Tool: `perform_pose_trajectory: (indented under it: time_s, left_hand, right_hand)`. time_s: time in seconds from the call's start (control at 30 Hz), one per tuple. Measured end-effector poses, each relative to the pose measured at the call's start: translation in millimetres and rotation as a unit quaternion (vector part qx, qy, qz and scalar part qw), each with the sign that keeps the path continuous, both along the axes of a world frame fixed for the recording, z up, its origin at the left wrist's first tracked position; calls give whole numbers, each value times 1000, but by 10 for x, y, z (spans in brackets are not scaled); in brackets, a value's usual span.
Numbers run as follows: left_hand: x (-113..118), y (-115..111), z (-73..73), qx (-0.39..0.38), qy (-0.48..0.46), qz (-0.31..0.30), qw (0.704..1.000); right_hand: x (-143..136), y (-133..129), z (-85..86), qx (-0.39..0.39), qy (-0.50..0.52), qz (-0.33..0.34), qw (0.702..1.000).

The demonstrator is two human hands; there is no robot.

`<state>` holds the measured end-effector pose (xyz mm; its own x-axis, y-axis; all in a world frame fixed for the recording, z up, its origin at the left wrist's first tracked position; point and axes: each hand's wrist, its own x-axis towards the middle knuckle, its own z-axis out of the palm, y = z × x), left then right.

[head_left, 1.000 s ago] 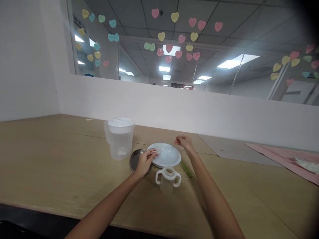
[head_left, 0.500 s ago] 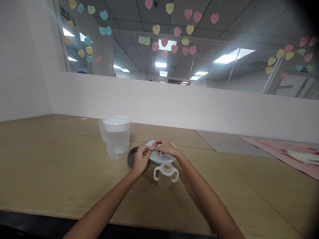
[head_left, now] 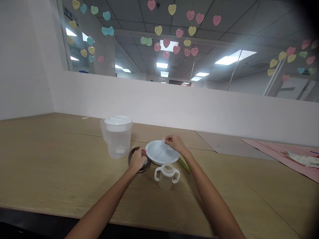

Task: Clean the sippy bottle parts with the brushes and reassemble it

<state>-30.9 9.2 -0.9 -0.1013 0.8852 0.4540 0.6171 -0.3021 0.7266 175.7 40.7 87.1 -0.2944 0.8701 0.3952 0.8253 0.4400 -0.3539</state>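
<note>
From my remote view, the translucent plastic two-handled cup [head_left: 166,179] stands uncapped, nearest the tabletop's [head_left: 99,186] front edge. My right hand [head_left: 175,143] pinches a small translucent piece [head_left: 163,140] above the glossy, pale-blue round bowl [head_left: 159,159]. My left hand [head_left: 137,161] curls over the dark, shiny round metal dish [head_left: 144,170]; I can't tell what its fingers grasp. Leftward stands the frosted plastic pitcher [head_left: 119,142], lidded; a slim green object [head_left: 184,165] lies right of the bowl.

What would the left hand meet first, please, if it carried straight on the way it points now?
Probably the near left rim of the white bowl, just beyond the left hand, though height is unclear and it might pass above.
</note>
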Motion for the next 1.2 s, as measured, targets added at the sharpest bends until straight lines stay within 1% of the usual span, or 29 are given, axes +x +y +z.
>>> perform_pose_trajectory:
  time_s: [0.07, 0.13, 0.27, 0.33, 0.37, 0.43, 0.47, 0.57, 0.6, 0.63, 0.67, 0.7, 0.73, 0.8, 0.87, 0.97, 1.07, 1.2]
  left_hand:
    - [-12, 16, -9, -9, -9, -8, 1000]
    - [-26, 26, -12, -13, -16, -7, 1000]
    - [-34, 28, -20, -10, -29, -2, 1000]
    - [-28, 22, -27, -11, -39, -1, 999]
    - [-25, 19, -28, -12, -46, 1, 999]
    - [-27, 12, -20, -14, -68, 14, 998]
    - [-34, 7, -9, -12, -84, 25, 996]
    - [-73, -3, 48, 8, -157, 72, 985]
    - [-87, -4, 70, 20, -189, 87, 978]
    - [-98, -3, 91, 32, -223, 99, 969]
    - [-104, -1, 107, 45, -258, 107, 959]
    - [-103, 3, 118, 56, -294, 111, 947]
    - [-95, 7, 123, 65, -331, 110, 935]
    - [-60, 14, 118, 70, -399, 90, 910]
    - [-14, 14, 105, 60, -456, 53, 886]
    - [40, 5, 100, 28, -523, -16, 852]
    - [69, -4, 117, -21, -575, -96, 813]
    - [100, -20, 149, -76, -630, -179, 751]
  right_hand:
    - [43, 9, -9, -47, -67, 13, 997]
    - [30, 21, -70, -86, -104, 23, 991]
    - [-100, 18, -244, -126, -134, 39, 982]
    - [-155, -5, -276, -148, -134, 66, 978]
    - [-172, -20, -267, -155, -130, 80, 976]
    - [-183, -56, -195, -141, -108, 81, 981]
    - [-180, -77, -137, -121, -93, 65, 986]
    - [-148, -166, 88, -4, -24, -31, 999]
    - [-132, -208, 168, 56, 19, -69, 996]
    - [-114, -257, 246, 92, 56, -80, 991]
    - [-96, -313, 318, 106, 88, -74, 988]
    - [-78, -373, 383, 100, 113, -52, 987]
    - [-62, -437, 439, 69, 135, -21, 988]
    - [-41, -562, 519, -15, 169, 47, 984]
    - [-39, -665, 556, -87, 186, 111, 972]
    - [-65, -746, 545, -146, 175, 175, 958]
    - [-97, -744, 495, -167, 145, 200, 954]
    - [-114, -703, 446, -164, 139, 193, 957]
